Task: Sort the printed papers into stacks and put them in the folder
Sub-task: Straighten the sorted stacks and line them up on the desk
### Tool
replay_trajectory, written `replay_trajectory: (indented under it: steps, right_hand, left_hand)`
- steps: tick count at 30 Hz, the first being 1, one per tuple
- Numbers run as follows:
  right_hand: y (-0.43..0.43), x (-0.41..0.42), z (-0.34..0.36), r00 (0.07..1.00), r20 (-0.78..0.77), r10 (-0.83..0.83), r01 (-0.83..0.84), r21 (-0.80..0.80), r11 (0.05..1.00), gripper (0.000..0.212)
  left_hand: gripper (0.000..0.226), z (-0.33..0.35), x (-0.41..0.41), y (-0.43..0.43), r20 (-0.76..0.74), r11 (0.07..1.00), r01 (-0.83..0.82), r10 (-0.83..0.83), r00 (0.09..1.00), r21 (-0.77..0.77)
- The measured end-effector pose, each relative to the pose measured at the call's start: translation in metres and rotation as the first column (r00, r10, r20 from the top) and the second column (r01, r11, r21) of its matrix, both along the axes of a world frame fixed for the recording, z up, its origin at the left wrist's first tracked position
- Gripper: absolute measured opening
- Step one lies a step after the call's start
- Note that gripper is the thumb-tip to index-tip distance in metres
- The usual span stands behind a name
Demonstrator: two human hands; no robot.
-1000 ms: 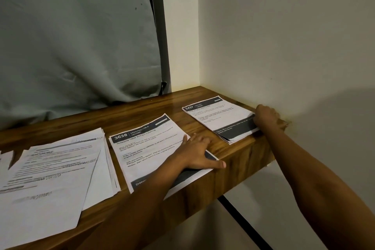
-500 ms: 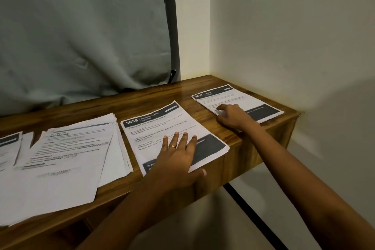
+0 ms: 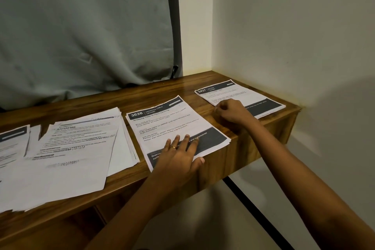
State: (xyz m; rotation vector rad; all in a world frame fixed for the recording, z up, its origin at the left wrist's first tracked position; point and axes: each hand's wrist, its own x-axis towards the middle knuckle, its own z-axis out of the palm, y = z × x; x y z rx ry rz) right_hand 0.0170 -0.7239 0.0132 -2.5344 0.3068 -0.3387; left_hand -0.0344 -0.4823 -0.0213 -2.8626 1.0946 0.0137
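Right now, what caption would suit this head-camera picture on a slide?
Sorting papers on a desk: left hand flat on sheet 3638, right hand curled at stack 2437, loose pile alongside.

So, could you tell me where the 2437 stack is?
Head view: the 2437 stack lies at the right end of the desk, by the wall, right of the 3638 stack.

Glossy, grained wooden shelf (image 3: 239, 148) – matt white printed papers (image 3: 168, 126) – creased grey cloth (image 3: 81, 26) behind.

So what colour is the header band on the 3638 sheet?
Header band: dark grey, white print; head view.
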Motion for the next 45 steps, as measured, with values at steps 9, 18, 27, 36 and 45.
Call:
replay_trajectory:
  steps: [9, 18, 27, 36, 45]
  right_hand:
    - [0.040, -0.022, 0.007, 0.978, -0.201, 0.061, -0.076, -0.067, 0.995, 0.021]
    - [0.049, -0.031, 0.010, 0.974, -0.224, 0.019, -0.025, -0.023, 0.999, 0.023]
    - [0.042, -0.046, 0.015, 0.976, -0.213, -0.053, 0.072, 0.082, 0.994, 0.020]
    - [0.045, -0.061, 0.016, 0.964, -0.266, -0.021, 0.053, 0.115, 0.992, 0.020]
    - [0.048, -0.074, 0.009, 0.969, -0.246, -0.005, 0.036, 0.121, 0.992, 0.020]
  left_hand:
    - [0.063, 0.000, 0.000, 0.001, 0.050, 1.000, -0.004, 0.003, 0.999, 0.015]
    - [0.062, 0.004, -0.001, -0.005, 0.077, 1.000, 0.000, -0.001, 0.997, 0.024]
    - [0.061, -0.005, -0.003, -0.015, 0.123, 0.999, -0.034, 0.033, 0.992, 0.008]
    - [0.059, -0.014, -0.004, -0.025, 0.205, 0.999, -0.012, 0.021, 0.979, -0.045]
    - [0.056, -0.015, -0.006, -0.032, 0.258, 0.999, -0.034, 0.038, 0.965, -0.020]
